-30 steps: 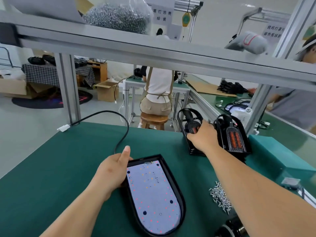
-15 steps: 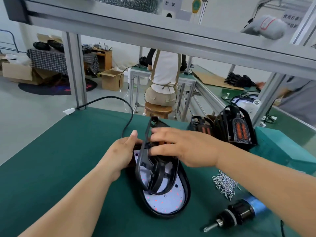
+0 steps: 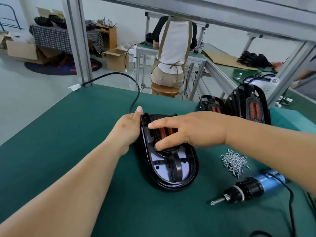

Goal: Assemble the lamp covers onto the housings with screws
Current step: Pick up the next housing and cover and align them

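Lowered since half a second ago, the lamp cover now lies nearly flat inside the housing; before, it stood tilted up on edge over the white light board. Both sit on the green table, in the middle, rounded end toward the viewer.

The left hand holds the housing's far left edge, thumb straight along the corner, most likely to stop it sliding. The right hand reaches across from the right and lies on the cover with fingers spread and straight, pressing down beside its orange strips, apparently to seat it in the rim. A second ago this hand was at the stack of spare covers, which stands at the far right.

A small pile of screws lies just right of the housing, with an electric screwdriver nearer the viewer, both within reach of the right hand and as yet untouched. A black cable curves away from the housing's far end. No screw appears to be in yet, so fastening remains to be done.
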